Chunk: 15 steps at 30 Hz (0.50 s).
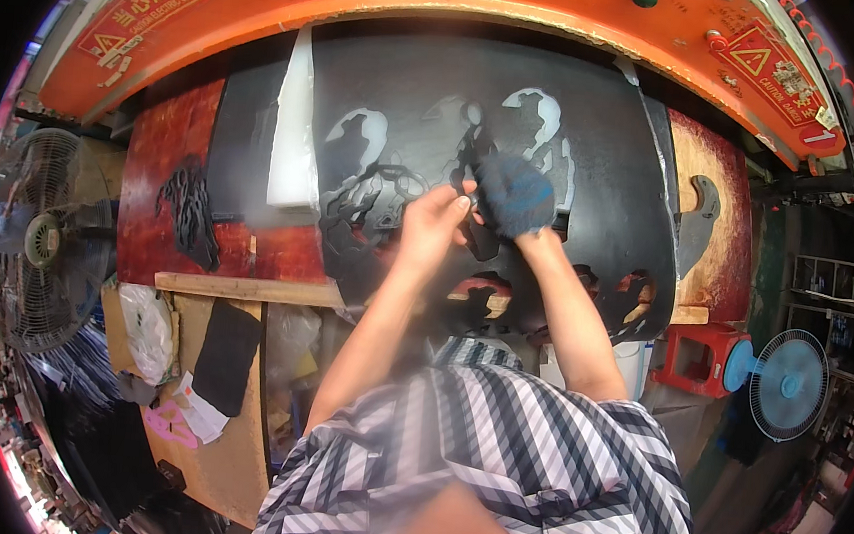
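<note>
A large black sheet point(422, 76), apparently rubber or foam, lies on the table before me with curved shapes cut through it. Over its middle, my bare left hand point(435, 223) pinches a dark curved cut-out piece point(484, 243) between thumb and fingers. Close beside it on the right is my right hand point(515, 196), in a blue-grey knitted glove. That hand looks closed and bent toward the left one; its fingers are blurred, and what they hold is hidden. Pale openings point(535, 105) show at the sheet's far side, and reddish board shows through nearer holes.
Black cut pieces point(188, 213) lie heaped on the red board at left, near a white block point(295, 136). A dark curved piece point(697, 223) rests at right. An orange machine beam point(447, 8) spans the far side. Fans point(789, 384) and a red stool point(696, 358) stand around.
</note>
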Available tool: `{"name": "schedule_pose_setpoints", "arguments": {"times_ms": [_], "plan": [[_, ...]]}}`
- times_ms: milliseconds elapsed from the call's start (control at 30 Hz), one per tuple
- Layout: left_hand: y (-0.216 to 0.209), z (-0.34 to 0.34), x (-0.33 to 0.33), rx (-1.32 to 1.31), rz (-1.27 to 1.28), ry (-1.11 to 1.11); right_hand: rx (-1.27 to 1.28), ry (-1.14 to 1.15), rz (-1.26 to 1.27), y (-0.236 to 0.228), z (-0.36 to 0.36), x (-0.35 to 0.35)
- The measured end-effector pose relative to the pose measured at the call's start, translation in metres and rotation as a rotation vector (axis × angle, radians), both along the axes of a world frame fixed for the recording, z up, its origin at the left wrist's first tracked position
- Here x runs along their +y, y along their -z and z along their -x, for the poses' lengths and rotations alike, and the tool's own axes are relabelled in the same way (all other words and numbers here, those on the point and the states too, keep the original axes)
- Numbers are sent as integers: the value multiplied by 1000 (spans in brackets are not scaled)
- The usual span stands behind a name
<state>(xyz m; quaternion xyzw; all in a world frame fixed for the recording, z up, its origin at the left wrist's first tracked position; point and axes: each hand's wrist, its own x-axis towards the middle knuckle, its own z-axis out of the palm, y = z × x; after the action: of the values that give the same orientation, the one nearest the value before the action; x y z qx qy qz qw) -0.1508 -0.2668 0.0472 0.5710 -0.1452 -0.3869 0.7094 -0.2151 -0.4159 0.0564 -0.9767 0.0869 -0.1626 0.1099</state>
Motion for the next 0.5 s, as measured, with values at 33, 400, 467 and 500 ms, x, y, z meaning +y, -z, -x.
{"name": "schedule_pose_setpoints", "arguments": {"times_ms": [33, 400, 467, 500], "plan": [[-1, -1, 5, -11, 3, 22, 50, 261, 38, 6, -8, -8], [-41, 0, 65, 315, 55, -43, -48, 711, -114, 30, -59, -118], [-46, -17, 90, 501, 386, -230, -79, 734, -211, 26, -56, -112], [-50, -30, 113, 608, 548, -249, -106, 801, -342, 23, -53, -109]]}}
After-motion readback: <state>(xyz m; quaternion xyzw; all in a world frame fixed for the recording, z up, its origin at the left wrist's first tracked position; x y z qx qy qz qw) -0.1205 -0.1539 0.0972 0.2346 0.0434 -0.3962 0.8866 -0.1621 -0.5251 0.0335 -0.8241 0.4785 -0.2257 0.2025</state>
